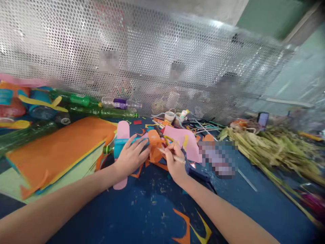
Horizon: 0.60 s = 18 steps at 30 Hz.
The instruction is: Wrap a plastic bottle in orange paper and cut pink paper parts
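Observation:
My left hand (133,154) lies with fingers spread over a bottle wrapped in blue paper (118,147), whose green cap points left. A long pink paper strip (123,128) crosses beneath the bottle. At the bottle's right end stands an orange paper piece with rounded ends (154,145), beside my left fingertips. My right hand (175,161) pinches a thin whitish stick, like a pen (179,159), with its tip against the orange piece. Part of the bottle is hidden under my left hand.
Orange, yellow and green paper sheets (63,145) are stacked at the left. Green bottles (27,134) and a purple-labelled bottle (120,103) lie near the perforated metal screen (152,51). Dry husks (276,149), a phone (263,120), a dark blue tool (198,173) and paper scraps are at the right.

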{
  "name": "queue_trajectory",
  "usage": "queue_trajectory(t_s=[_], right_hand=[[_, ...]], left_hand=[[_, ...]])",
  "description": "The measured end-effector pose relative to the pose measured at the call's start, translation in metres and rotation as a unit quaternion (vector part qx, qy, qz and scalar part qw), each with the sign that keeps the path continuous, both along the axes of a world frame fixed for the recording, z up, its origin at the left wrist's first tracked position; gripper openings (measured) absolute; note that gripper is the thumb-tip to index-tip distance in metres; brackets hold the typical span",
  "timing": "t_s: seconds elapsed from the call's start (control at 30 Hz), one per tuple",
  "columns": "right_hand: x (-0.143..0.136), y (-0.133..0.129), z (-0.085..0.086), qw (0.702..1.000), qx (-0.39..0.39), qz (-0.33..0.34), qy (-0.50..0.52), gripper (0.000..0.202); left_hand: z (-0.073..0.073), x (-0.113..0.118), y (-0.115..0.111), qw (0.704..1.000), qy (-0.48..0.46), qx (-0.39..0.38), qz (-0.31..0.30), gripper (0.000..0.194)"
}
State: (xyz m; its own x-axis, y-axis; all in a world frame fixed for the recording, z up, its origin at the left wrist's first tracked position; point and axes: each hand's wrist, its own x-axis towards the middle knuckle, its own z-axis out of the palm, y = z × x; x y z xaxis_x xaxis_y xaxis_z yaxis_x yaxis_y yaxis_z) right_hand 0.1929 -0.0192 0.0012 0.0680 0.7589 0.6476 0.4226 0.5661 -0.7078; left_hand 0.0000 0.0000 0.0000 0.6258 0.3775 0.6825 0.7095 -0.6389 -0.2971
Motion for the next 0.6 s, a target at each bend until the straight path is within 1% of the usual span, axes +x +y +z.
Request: queue_trajectory(t_s=[0.23, 0.5, 0.6], right_hand=[[-0.0009, 0.0028, -0.0042, 0.998, -0.032, 0.051, -0.019, 0.016], [-0.0008, 0.0013, -0.0033, 0.995, -0.071, 0.069, -0.030, 0.016], [-0.0004, 0.0011, -0.0030, 0.995, -0.072, 0.067, -0.033, 0.017]], left_hand=[[0.0037, 0.0028, 0.0000, 1.000, 0.007, -0.005, 0.003, 0.023], [0.0038, 0.0032, -0.0015, 1.000, 0.010, -0.007, 0.006, 0.024], [0.0041, 0.0034, -0.0018, 1.000, 0.013, -0.009, 0.009, 0.024]])
